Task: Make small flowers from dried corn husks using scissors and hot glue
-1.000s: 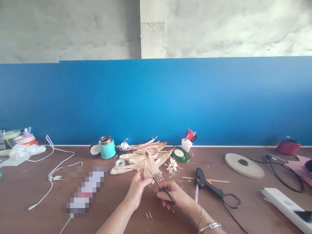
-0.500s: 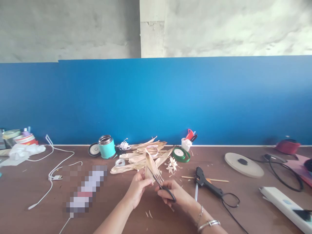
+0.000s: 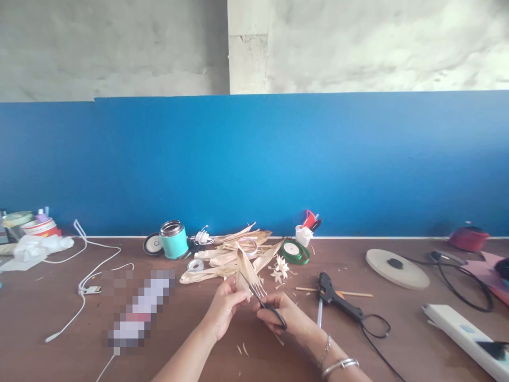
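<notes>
My left hand [image 3: 227,306] pinches the lower end of a dried corn husk [image 3: 245,267], which points upward and has a fringe of thin cut strips along its right side. In my right hand [image 3: 284,315] are black-handled scissors [image 3: 274,314], their blades lying against the husk's lower part. Whether the blades are fully closed I cannot make out. Behind both hands lies a pile of dried corn husks [image 3: 222,260]. Just right of the pile rest pale star-shaped husk flowers [image 3: 280,268].
A black glue gun [image 3: 338,300] lies right of my right hand, across a thin wooden stick [image 3: 360,294]. Green ribbon [image 3: 303,259], a turquoise jar [image 3: 174,243] and a white cup [image 3: 303,236] stand behind. Right are a round lid-like disc [image 3: 382,273] and a power strip [image 3: 461,331]; left, white cables [image 3: 84,265].
</notes>
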Demonstrator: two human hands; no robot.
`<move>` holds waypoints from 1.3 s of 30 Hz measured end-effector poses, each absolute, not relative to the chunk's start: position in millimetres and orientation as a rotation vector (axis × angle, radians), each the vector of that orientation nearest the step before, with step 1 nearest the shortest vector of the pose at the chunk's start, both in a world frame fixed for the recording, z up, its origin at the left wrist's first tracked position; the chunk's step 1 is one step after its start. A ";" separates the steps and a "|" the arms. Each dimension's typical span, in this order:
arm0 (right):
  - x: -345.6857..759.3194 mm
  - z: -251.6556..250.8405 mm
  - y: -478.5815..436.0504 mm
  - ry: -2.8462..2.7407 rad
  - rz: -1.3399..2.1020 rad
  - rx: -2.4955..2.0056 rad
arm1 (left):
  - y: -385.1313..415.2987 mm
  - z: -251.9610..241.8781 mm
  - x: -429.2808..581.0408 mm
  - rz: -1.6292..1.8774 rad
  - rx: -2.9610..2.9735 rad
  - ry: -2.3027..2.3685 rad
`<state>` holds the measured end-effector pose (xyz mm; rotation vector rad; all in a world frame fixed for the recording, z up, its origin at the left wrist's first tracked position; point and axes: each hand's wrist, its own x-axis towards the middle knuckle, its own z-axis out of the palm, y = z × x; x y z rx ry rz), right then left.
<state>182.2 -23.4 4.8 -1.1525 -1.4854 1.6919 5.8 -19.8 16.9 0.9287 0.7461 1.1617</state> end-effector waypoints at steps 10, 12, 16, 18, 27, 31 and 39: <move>181.8 -2.1 -21.6 -1.492 1.667 -1.143 | -21.0 17.6 7.2 1.172 0.927 0.741; 181.1 1.1 -23.4 -1.491 1.669 -1.160 | -20.9 16.8 7.2 1.166 0.925 0.738; 179.6 6.1 -25.8 -1.484 1.668 -1.200 | -20.7 15.6 7.1 1.168 0.926 0.739; 179.4 6.8 -25.6 -1.491 1.660 -1.194 | -20.4 15.0 6.9 1.167 0.925 0.743; 180.6 9.3 -24.2 -1.511 1.669 -1.147 | -19.2 13.6 6.3 1.177 0.859 0.762; 180.3 8.2 -24.1 -1.510 1.663 -1.163 | -18.4 12.3 5.2 1.163 0.862 0.761; 182.6 5.1 -21.6 -1.520 1.675 -1.163 | -17.9 11.3 3.0 1.084 0.878 0.793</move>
